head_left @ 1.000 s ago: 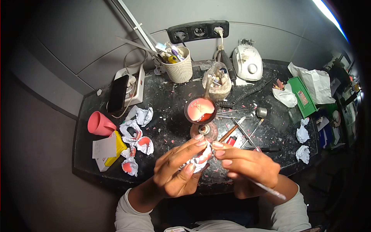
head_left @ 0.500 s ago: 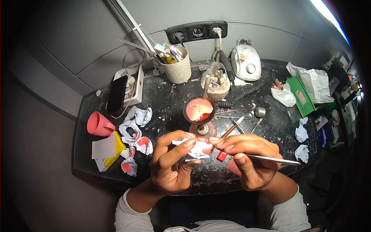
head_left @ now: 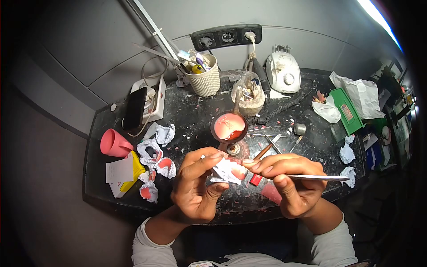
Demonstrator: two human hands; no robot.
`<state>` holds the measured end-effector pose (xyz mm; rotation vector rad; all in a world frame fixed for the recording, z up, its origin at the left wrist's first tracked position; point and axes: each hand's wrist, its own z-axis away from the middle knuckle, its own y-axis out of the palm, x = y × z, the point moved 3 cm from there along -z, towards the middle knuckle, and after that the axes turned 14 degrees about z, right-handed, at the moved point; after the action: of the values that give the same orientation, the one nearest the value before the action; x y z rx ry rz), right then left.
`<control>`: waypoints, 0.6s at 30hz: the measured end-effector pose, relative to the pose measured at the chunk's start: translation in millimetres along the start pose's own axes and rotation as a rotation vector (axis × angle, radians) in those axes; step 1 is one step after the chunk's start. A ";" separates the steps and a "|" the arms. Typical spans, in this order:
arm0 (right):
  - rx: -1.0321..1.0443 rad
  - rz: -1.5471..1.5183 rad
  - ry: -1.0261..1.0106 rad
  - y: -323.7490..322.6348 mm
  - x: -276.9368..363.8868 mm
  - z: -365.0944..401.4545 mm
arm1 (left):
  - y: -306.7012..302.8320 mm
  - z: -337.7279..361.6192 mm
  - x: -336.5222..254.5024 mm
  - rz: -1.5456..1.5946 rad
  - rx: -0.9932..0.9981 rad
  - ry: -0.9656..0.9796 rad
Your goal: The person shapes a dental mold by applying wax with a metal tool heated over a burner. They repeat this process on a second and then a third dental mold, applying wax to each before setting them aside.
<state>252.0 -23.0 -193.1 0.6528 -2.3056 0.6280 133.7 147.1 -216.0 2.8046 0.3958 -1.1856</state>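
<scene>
My left hand (head_left: 195, 189) grips a white plaster dental model (head_left: 224, 172) between fingers and thumb, tilted above the front of the bench. Pink wax (head_left: 238, 172) covers the model's right side. In my right hand (head_left: 296, 182) is a wax spatula (head_left: 322, 177), its flat pale end sticking out to the right. The working tip is at the waxed side of the model, partly hidden by my fingertips. Just beyond my hands, a small pan of pink and red wax (head_left: 229, 126) sits over a burner (head_left: 234, 149).
Several plaster models (head_left: 153, 153) lie at left near a pink cup (head_left: 115, 143) and yellow box (head_left: 138, 167). A brown-handled knife (head_left: 263, 152) and a red block (head_left: 255, 179) lie past my right hand. Behind stand a wicker cup (head_left: 205, 80), a debris bowl (head_left: 251, 104) and a white machine (head_left: 283, 73).
The plaster model has turned in my left hand, showing more of its ridged side. The spatula in my right hand has levelled out and shifted slightly right.
</scene>
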 end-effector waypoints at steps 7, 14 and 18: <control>-0.283 -0.159 -0.069 -3.0 -8.6 -0.3 | -3.0 3.9 3.9 0.319 -0.093 -0.182; -0.082 0.018 -0.031 -3.1 -5.6 3.9 | -3.2 -6.2 2.2 0.542 -0.064 -0.383; 0.063 -0.002 -0.052 2.6 5.7 -1.5 | -7.9 -3.1 12.7 0.841 -0.107 -0.580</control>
<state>247.3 -21.8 -188.8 0.7085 -2.3407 0.6924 142.3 157.9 -222.6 1.9897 -0.6611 -1.5332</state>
